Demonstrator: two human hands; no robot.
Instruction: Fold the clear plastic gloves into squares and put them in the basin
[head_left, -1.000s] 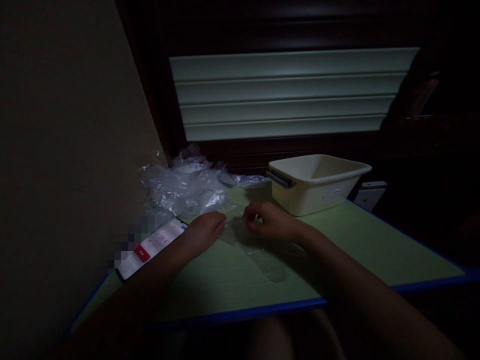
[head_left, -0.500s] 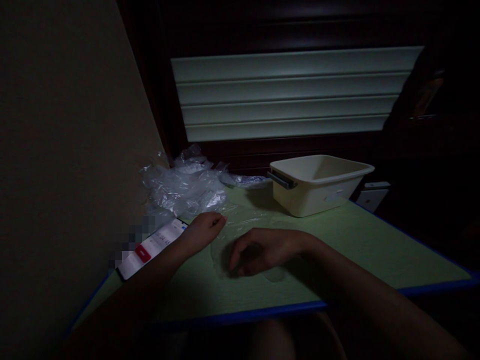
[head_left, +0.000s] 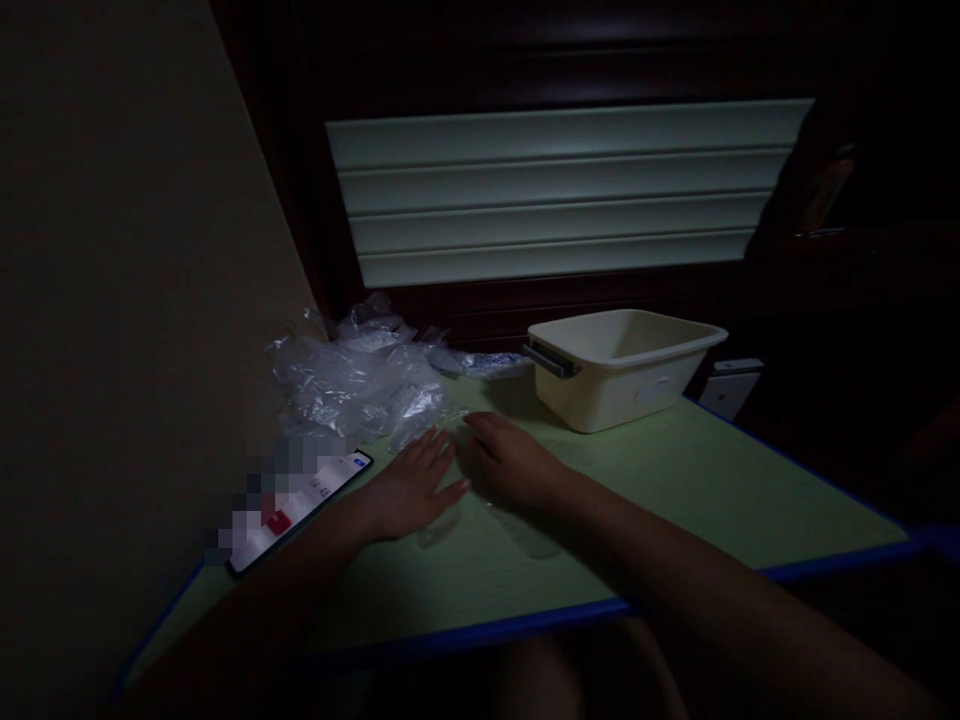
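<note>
A clear plastic bag [head_left: 529, 535] lies flat on the light green tabletop [head_left: 637, 500], hard to make out in the dim light. My left hand [head_left: 412, 488] rests palm down on its left part, open with the fingers spread. My right hand [head_left: 517, 462] reaches over the bag's far part, its bent fingers touching down close to my left fingertips. Those right fingers are slightly apart, and I see nothing held in them; the thumb is hidden. Just beyond both hands is a heap of crumpled clear plastic bags [head_left: 352, 385].
A cream plastic bin [head_left: 615, 395] with a grey handle stands at the back right. Left of my left forearm lies a lit phone [head_left: 300, 510]. Blue edging [head_left: 525, 622] borders the table. A wall rises on the left, and a slatted panel [head_left: 555, 190] stands behind.
My left hand has opened from a loose curl and spread flat. My right hand has moved forward and left, from the near part of the bag to its far part.
</note>
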